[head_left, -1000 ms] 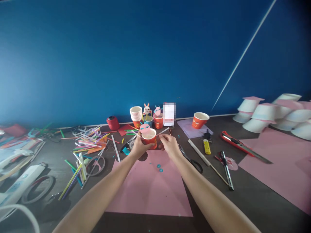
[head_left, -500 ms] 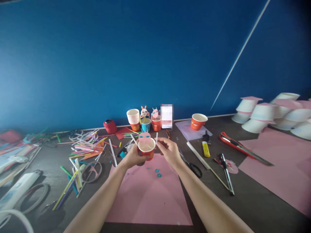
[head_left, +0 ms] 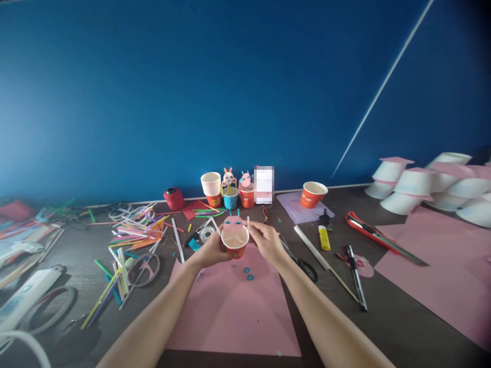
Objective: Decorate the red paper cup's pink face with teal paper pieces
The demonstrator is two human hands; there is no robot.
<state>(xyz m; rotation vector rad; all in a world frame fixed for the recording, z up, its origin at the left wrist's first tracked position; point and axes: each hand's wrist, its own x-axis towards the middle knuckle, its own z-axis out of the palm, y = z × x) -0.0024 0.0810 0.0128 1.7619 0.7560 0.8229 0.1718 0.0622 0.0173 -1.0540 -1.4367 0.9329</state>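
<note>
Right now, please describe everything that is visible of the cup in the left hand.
The cup looks like red paper, with a white rim and pale inside. Its opening faces up, perhaps slightly tipped; the left hand grips it over the pink sheet. A pink and blue face rises at its far rim. A white strip slants out at its left; the right hand pinches a second strip at its right.

A flat blue wall [head_left: 172, 92], crossed at upper right by a thin diagonal white line [head_left: 383, 87], stands behind a dark tabletop [head_left: 399, 317], with a narrow pale strip [head_left: 351, 184] along their junction and illumination brightest at the wall's left side.
</note>
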